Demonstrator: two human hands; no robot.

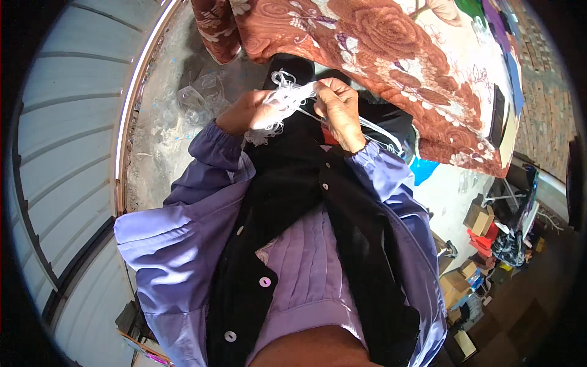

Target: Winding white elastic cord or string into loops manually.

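A tangled bundle of thin white cord [286, 101] hangs between my two hands, above my lap. My left hand [247, 113] is closed around the bundle's left side, with loops sticking out above and below it. At the bundle's right edge my right hand [339, 110] pinches some of the cord between thumb and fingers. More white strands [384, 136] run from beneath my right hand toward the lower right, past my wrist. Bright sunlight washes out part of the bundle, so single strands there are hard to make out.
A brown and cream flowered blanket [391, 30] covers the surface ahead, with a dark phone-like object [497, 110] at its right edge. Crumpled clear plastic [199, 98] lies on the concrete floor. Cardboard boxes [455, 287] and bags stand at right; a ribbed metal wall [73, 140] is at left.
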